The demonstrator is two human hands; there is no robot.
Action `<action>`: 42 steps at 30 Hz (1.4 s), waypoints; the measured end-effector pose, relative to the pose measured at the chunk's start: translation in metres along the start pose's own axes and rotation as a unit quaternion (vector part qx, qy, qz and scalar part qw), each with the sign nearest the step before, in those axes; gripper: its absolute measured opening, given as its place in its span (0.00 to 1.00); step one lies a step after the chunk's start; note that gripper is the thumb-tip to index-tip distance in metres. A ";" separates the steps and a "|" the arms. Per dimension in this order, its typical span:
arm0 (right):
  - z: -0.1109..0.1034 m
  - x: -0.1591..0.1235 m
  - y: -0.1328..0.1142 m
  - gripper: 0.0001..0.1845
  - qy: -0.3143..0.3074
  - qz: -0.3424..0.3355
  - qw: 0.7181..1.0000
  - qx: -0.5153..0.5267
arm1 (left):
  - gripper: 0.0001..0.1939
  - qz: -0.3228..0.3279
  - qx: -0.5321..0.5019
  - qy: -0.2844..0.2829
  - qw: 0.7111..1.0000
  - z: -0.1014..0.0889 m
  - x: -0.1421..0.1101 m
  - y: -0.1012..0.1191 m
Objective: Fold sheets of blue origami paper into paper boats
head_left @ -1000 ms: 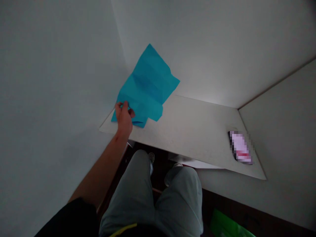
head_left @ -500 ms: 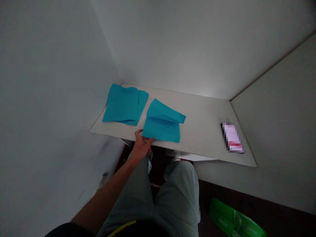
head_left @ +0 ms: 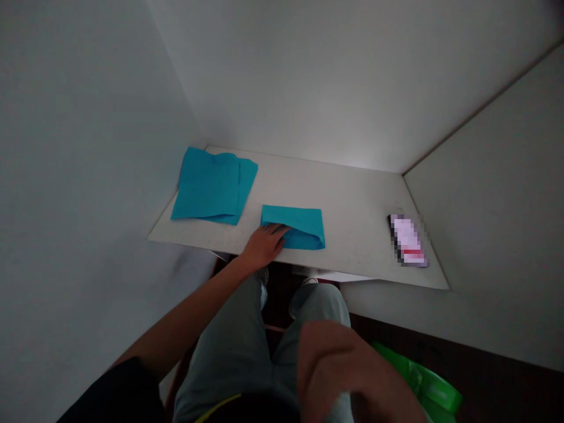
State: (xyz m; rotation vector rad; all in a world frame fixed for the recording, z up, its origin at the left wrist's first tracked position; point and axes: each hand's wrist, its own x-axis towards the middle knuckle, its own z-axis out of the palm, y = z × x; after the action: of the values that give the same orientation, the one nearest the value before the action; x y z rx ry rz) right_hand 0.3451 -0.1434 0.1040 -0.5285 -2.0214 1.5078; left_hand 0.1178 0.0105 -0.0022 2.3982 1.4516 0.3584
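My left hand (head_left: 263, 245) lies over the left part of a folded turquoise sheet (head_left: 304, 218), its fingers stretched out and reaching under or along the upper flap's loose edge. The sheet is doubled over into a wide strip near the table's front edge, and its right end gapes a little. Whether it is paper or thin cloth I cannot tell. My right hand (head_left: 328, 364) is raised close to the camera above my right thigh. Motion blurs it, and its fingers cannot be made out.
More turquoise sheets (head_left: 207, 182) lie overlapping at the left end of the white table (head_left: 348, 188). A phone (head_left: 408, 239), partly pixelated, rests near the right end. Walls stand close around the table. Something shiny and green (head_left: 434, 385) is on the dark floor at lower right.
The sheet's far part has come down toward me, leaving a narrower strip. My left hand has moved from its front left corner onto it. My right hand has come into view.
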 end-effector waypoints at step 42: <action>-0.267 0.149 0.243 0.59 0.199 0.240 0.785 -0.536 | 0.54 -0.015 0.068 0.024 0.997 -0.010 0.182 -0.113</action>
State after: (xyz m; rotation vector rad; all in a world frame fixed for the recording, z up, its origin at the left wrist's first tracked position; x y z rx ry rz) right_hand 0.3981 0.2153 -0.0423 -1.7342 -2.2960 0.1883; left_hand 0.1052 0.2229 -0.0283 2.4856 1.5790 0.3210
